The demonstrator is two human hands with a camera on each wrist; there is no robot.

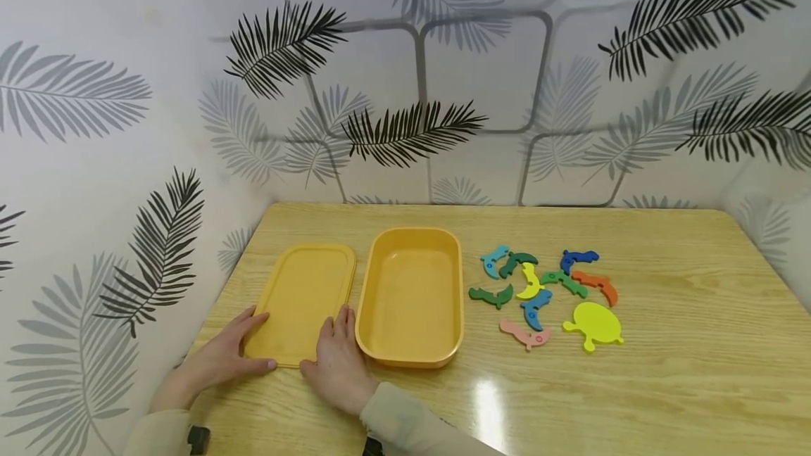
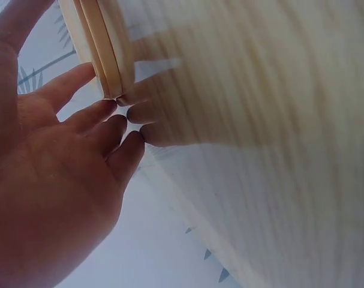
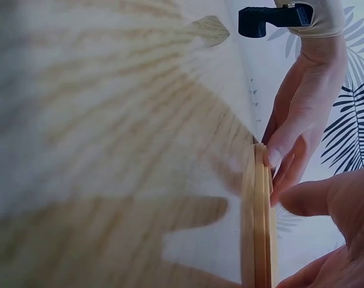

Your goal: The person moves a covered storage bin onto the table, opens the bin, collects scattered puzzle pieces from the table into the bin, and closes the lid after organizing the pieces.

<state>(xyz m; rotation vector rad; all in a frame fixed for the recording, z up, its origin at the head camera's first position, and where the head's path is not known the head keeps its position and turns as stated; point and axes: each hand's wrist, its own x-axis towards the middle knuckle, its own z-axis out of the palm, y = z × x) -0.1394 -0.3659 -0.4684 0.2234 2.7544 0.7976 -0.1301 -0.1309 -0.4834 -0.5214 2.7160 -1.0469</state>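
Note:
A flat yellow-orange lid (image 1: 303, 301) with rounded corners lies on the wooden table at the left. My left hand (image 1: 218, 359) is at its near left corner, thumb along the front edge and fingers spread at the left side. In the left wrist view the fingertips of the left hand (image 2: 68, 162) meet the lid's rim (image 2: 101, 51) low over the tabletop. My right hand (image 1: 342, 361) touches the lid's near right corner, its fingers extended along the right side. Beside that hand stands a deep yellow-orange box (image 1: 412, 363) without a cover, nothing inside.
Right of the box lie several flat coloured animal-shaped pieces, among them a yellow turtle (image 1: 595, 324), a pink piece (image 1: 524, 336), an orange piece (image 1: 597, 286) and a dark blue piece (image 1: 578, 259). A leaf-patterned wall (image 1: 469, 167) borders the table (image 1: 684, 364) at the back and left.

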